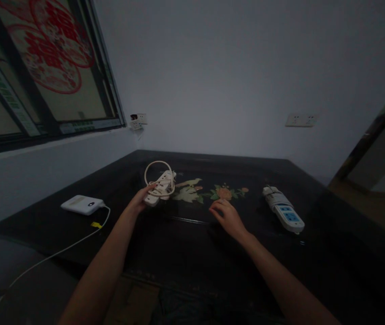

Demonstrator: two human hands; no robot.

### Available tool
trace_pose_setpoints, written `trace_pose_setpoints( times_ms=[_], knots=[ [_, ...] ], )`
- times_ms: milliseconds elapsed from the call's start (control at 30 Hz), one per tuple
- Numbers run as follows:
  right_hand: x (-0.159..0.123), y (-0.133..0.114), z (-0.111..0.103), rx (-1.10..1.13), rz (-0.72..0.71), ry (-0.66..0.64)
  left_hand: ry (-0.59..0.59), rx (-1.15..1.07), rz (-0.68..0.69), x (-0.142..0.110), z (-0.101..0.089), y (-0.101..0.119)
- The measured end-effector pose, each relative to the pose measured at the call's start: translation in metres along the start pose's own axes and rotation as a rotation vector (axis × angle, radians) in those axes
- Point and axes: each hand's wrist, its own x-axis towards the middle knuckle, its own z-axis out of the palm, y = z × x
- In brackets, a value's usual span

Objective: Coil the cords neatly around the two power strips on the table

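Note:
My left hand [139, 201] grips the near end of a cream power strip [160, 186] with its cord coiled around it, on a dark table [179, 243]. My right hand [228, 217] lies flat on the table with fingers stretched out, holding nothing, just below a painted flower pattern [209, 191]. A second white power strip with blue sockets [283, 209], its cord wrapped round one end, lies to the right of my right hand, apart from it.
A white power bank [82, 204] lies at the table's left with a white cable [60, 250] running off the front edge. Wall sockets [300, 120] sit on the far wall, another socket [139, 120] in the corner. A window [43, 67] with red paper cuttings is at left.

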Motion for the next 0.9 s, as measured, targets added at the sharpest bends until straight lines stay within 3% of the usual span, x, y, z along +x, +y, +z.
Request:
trace_pose_setpoints(
  times_ms=[267,500,900],
  knots=[
    [-0.003,-0.003,0.002,-0.078,-0.009,-0.075,0.081,0.165,0.008,0.017,-0.006,-0.014],
    [-0.004,-0.003,0.004,-0.114,-0.016,-0.133,0.205,0.391,0.152,0.026,-0.02,-0.019],
    [-0.006,-0.006,0.003,-0.138,-0.026,-0.218,0.278,0.593,0.351,0.028,-0.023,-0.014]
  ],
)
